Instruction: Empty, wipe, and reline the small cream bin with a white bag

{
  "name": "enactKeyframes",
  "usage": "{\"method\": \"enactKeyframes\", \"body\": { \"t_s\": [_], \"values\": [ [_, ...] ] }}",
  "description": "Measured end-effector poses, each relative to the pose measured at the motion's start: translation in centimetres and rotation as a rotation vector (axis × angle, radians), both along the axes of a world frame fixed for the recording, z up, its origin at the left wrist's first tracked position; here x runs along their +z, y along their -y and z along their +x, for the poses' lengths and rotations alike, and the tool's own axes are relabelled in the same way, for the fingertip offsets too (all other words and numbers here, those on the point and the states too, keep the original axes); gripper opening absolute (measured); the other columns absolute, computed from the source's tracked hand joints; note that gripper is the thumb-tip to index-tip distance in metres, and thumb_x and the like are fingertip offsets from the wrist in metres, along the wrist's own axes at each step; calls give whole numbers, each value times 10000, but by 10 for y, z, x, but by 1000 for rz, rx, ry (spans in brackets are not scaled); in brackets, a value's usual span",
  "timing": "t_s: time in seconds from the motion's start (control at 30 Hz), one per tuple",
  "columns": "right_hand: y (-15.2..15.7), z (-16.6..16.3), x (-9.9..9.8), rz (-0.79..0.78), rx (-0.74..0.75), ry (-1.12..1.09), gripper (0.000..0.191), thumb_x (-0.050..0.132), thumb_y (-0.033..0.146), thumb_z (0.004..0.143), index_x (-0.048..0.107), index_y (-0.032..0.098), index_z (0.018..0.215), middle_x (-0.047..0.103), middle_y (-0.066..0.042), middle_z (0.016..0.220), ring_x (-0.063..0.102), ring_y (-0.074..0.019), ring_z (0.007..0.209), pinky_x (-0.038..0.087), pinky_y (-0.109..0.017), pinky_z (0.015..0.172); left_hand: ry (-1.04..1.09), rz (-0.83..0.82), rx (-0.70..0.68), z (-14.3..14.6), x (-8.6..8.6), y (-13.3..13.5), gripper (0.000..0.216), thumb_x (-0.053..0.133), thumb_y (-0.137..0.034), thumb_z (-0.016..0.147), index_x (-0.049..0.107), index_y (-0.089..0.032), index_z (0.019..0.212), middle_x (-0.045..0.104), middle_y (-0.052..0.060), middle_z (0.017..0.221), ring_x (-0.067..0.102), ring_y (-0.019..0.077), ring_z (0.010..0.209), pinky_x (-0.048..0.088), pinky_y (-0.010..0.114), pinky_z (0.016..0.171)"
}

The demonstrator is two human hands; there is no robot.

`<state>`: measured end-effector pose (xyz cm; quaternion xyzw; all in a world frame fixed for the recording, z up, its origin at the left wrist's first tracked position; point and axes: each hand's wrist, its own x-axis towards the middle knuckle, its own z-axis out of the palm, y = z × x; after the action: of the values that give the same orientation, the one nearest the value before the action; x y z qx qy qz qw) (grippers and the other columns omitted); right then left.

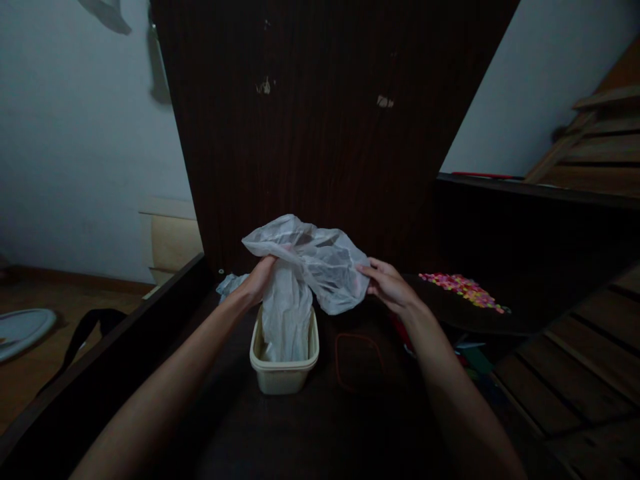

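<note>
A thin, translucent white plastic bag (330, 257) is stretched between my two hands above the dark desk. My left hand (260, 279) grips it from the left, its fingertips partly hidden under the plastic. With thumb and fingers my right hand (389, 283) pinches the bag's right edge. Part of the bag hangs down into a cream rectangular plastic container (284, 380), which stands open below. To the right of the container lies a clear lid with an orange-brown rim (337, 363). Behind my left wrist is another crumpled plastic bag (230, 285).
A dark wooden panel (310, 153) rises behind the desk. Several small pink and yellow pieces (465, 290) lie on the shelf at right. A raised desk edge (125, 340) runs along the left. Wooden slats (590, 373) are at far right.
</note>
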<state>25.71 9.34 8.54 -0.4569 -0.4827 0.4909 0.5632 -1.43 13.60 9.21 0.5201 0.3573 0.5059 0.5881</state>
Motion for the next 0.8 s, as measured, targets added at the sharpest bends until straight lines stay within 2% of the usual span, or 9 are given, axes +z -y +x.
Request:
{"method": "enactKeyframes", "body": {
  "t_s": [0.13,0.27,0.37,0.43,0.5,0.57,0.63,0.7,0.8],
  "values": [
    [-5,21,20,139,-126,-182,217,857,246,657,694,224,798,734,37,773,682,-120,692,586,-196,624,-42,7,-54,-3,3,1,655,630,-670,805,713,-144,1188,800,132,1106,744,351,1076,557,453,1041],
    [-2,30,30,200,-181,-331,148,720,216,700,705,211,847,731,5,801,683,-137,699,606,-228,638,-109,21,-96,-6,-1,-1,624,620,-647,796,713,-159,1174,795,138,1124,702,394,1165,529,506,1064],
    [9,22,31,339,-172,-450,321,617,185,660,720,201,964,753,-45,967,718,-171,877,626,-282,798,-144,59,-177,-7,-4,-3,585,651,-609,783,718,-174,1168,791,139,1131,665,409,1223,511,525,1069],
    [17,12,33,430,-120,-388,542,566,200,623,698,241,1147,743,-55,1133,703,-227,1073,605,-399,934,-156,108,-230,-6,-4,-5,553,682,-574,778,724,-177,1160,785,138,1142,647,404,1245,503,526,1073],
    [24,0,36,484,-57,-233,725,538,246,627,608,323,1344,696,-43,1294,636,-281,1242,544,-535,1023,-164,166,-269,-3,0,-7,514,710,-535,779,728,-169,1139,777,136,1147,640,397,1248,495,527,1078],
    [28,-11,40,531,-12,-82,800,528,319,679,490,386,1476,628,-29,1417,566,-302,1343,475,-607,1077,-159,237,-298,3,10,-8,498,739,-495,772,719,-157,1137,759,134,1176,638,387,1242,481,528,1090],
    [30,-20,43,571,32,4,800,522,428,757,404,389,1547,565,-33,1497,515,-306,1396,420,-618,1122,-128,307,-308,12,25,-7,564,777,-450,740,674,-153,1209,725,131,1236,634,372,1238,459,528,1108],
    [29,-29,45,594,112,35,821,542,550,802,362,364,1581,531,-51,1534,493,-316,1417,393,-604,1148,-86,332,-276,24,40,-3,745,811,-395,699,554,-167,1360,685,128,1287,630,346,1235,435,534,1125],
    [28,-45,45,611,237,128,928,718,602,755,372,352,1579,515,-61,1552,495,-318,1416,404,-542,1156,-86,320,-176,43,55,3,923,824,-313,664,394,-156,1465,687,119,1218,645,311,1179,430,522,1119]
  ]
}}
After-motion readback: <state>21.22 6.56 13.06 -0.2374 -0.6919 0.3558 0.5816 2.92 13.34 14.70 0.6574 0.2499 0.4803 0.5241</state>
